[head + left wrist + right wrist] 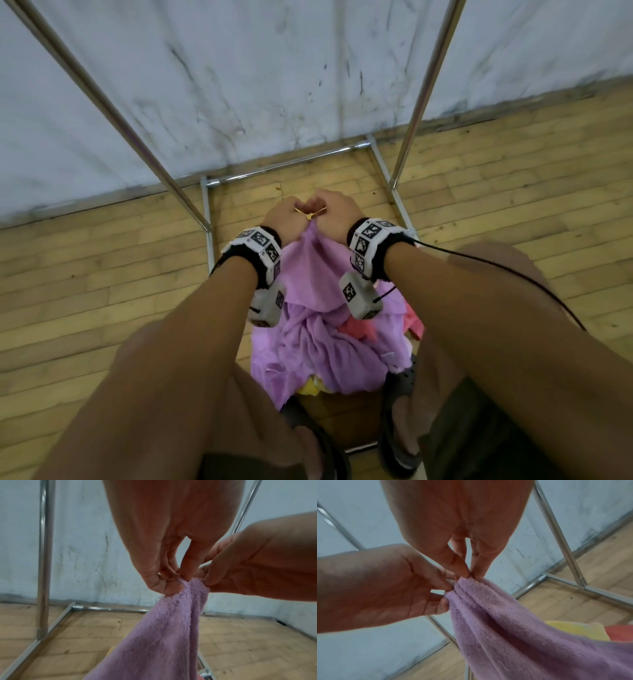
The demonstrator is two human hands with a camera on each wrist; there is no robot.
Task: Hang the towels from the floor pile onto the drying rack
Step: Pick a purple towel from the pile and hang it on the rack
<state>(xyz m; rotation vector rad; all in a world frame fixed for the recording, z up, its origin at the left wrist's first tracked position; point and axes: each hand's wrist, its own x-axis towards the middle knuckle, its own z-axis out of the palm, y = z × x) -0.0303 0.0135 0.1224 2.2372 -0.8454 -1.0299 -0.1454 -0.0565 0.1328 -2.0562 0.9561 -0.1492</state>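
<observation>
Lilac towel (310,274): fleecy cloth, gathered at one top edge and lifted; the rest trails down onto the pile between the person's feet.
Left hand (282,219): grip clamped on the towel's top edge, thumb and fingers (173,586) pinched together on the cloth.
Right hand (337,214): grip clamped on the same bunched edge, fingers (462,570) pinching it just beside the left hand; the two hands touch.
Gold item (310,214): something thin and yellowish between the hands at the towel's top; the head view does not show what it is. The right wrist view shows a small metal ring (450,581) at the left fingertips.
Pile (359,332): on the floor under the lifted towel, with pink cloth to the right and yellow cloth (313,385) at the near edge.
Rack (291,162): steel tube frame, bare; its base bar lies on the floor by the wall, two uprights rise left and right of the hands.
Floor (102,291): pale wood-look planks.
Wall (239,68): whitish, scuffed with dark marks.
Wrists: both carry black bands with marker-tagged camera blocks; a black cable (496,267) runs from the right one.
Feet: dark sandals (397,394) either side of the pile.
</observation>
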